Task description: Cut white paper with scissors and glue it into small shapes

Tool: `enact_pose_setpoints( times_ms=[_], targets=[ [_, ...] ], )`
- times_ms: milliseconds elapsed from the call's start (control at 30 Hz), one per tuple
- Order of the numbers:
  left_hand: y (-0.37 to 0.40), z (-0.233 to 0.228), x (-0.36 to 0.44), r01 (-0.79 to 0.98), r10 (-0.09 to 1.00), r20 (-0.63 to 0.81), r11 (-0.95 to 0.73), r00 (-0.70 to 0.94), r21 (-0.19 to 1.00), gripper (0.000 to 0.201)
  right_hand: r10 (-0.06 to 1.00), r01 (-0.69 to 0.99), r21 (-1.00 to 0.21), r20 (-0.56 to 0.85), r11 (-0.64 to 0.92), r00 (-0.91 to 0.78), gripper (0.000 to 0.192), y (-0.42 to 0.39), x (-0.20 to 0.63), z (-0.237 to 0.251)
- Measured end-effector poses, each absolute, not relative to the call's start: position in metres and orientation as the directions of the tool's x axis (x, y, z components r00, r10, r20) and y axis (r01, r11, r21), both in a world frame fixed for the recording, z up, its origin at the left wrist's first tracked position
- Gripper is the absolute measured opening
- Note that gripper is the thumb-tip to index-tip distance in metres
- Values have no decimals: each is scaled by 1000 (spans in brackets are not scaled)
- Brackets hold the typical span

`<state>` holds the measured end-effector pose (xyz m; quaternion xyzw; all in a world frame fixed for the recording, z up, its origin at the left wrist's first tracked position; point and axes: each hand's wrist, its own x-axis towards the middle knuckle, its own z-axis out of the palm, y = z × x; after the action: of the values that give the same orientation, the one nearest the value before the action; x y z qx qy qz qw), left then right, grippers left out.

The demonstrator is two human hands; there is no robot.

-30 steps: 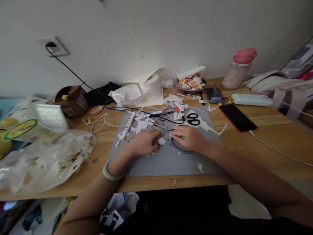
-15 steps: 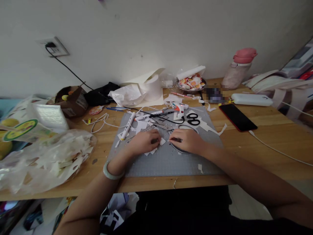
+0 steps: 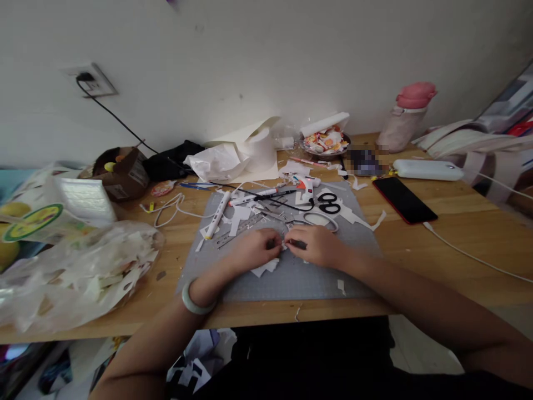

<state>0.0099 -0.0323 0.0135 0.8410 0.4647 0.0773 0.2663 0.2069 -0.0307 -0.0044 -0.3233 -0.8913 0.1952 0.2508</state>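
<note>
Over the grey cutting mat [image 3: 316,283], my left hand [image 3: 259,248] and my right hand [image 3: 314,244] meet with their fingertips almost touching. Both have the fingers pinched together. A small pale bit shows between the fingertips, too small to name. White paper scraps [image 3: 266,268] lie beneath my left hand. Beyond my right hand are grey-handled scissors [image 3: 322,218], partly covered by it. A metal ruler [image 3: 233,235] lies just past my left hand. Farther back are a white pen-like tool [image 3: 218,215], a white and orange glue gun [image 3: 307,189] and black-handled scissors [image 3: 328,203].
At left sits a clear plastic bag [image 3: 83,278] of scraps beside a cup [image 3: 37,222] and a cardboard box [image 3: 120,175]. A phone [image 3: 405,200], a white power bank [image 3: 428,169] and a pink bottle [image 3: 406,119] stand or lie at right. A bowl of wrapped sweets [image 3: 327,143] is at the back.
My hands have come closer together, the left moving right and slightly nearer to me. The ruler and more of the paper scraps now show past and under my left hand.
</note>
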Motion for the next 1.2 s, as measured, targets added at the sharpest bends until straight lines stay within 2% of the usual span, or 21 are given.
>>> enact_pose_setpoints(
  times_ms=[233, 433, 600, 733, 1200],
  targets=[
    [-31, 8, 11, 679, 860, -155, -260, 485, 686, 17, 647, 476, -465, 340, 747, -682, 10, -30, 208, -8],
    [-31, 6, 11, 618, 848, -161, -225, 505, 753, 17, 695, 517, -486, 328, 705, -640, 9, -31, 206, -7],
    [-33, 7, 12, 620, 847, -153, -237, 509, 748, 17, 719, 518, -527, 308, 674, -623, 12, -32, 205, -6],
    [-32, 8, 12, 619, 845, -154, -238, 512, 748, 16, 684, 491, -518, 294, 701, -667, 13, -31, 205, -7],
    [-33, 7, 12, 616, 831, -156, -256, 534, 745, 16, 690, 538, -470, 247, 699, -680, 12, -30, 205, -8]
  ],
)
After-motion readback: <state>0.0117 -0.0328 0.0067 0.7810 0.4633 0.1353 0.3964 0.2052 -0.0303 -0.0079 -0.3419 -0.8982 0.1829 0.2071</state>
